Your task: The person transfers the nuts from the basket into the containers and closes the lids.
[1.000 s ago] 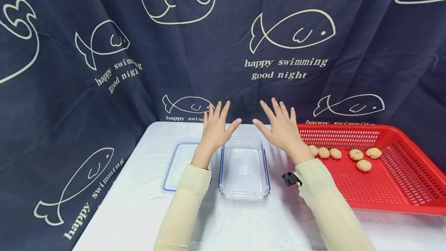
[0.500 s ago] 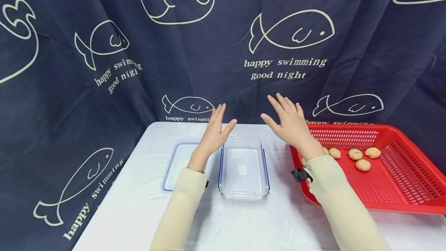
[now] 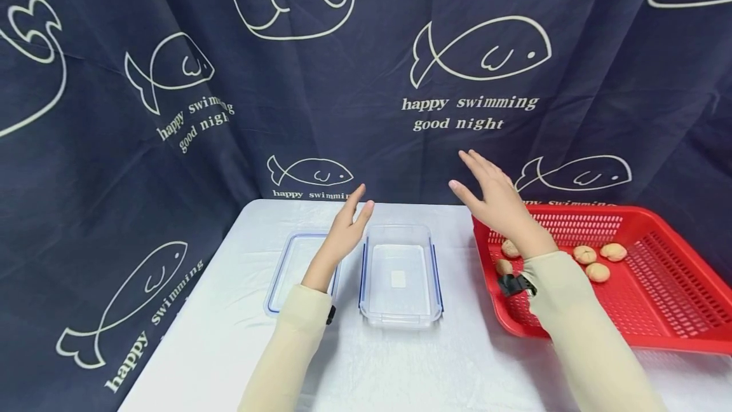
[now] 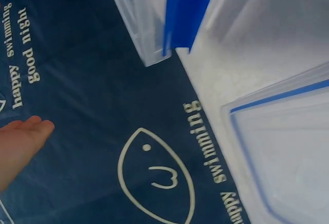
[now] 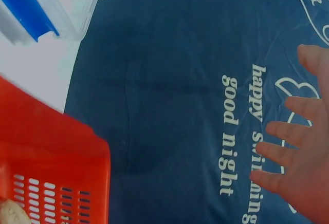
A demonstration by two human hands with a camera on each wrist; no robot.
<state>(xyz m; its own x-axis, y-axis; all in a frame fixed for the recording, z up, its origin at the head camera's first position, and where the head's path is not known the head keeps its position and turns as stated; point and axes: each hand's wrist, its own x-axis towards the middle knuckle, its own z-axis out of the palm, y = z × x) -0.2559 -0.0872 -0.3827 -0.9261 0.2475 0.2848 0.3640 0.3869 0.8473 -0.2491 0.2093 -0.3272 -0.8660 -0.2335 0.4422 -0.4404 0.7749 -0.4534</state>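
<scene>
My left hand (image 3: 344,231) hovers with its fingers straight and nothing in it, above the clear lid (image 3: 297,272) with a blue seal. Right of that hand is a clear plastic food container (image 3: 398,278) with blue side clips, standing uncovered on the table. Over the left rim of a red plastic basket (image 3: 617,310), my right hand (image 3: 500,205) is raised, its fingers extended and holding nothing. Several tan, walnut-like nuts (image 3: 597,272) lie in the basket, and my right forearm hides part of its inside. In the right wrist view, the spread fingers (image 5: 288,131) are well apart from the basket.
A white cloth (image 3: 229,336) covers the table. Behind it hangs a dark blue curtain (image 3: 366,81) printed with fish, whales and lettering. The basket's tall walls stand to the right of the container.
Both hands have moved apart: the left one leftward and slightly lower, the right one rightward over the basket's edge. Container, lid and nuts have stayed in place.
</scene>
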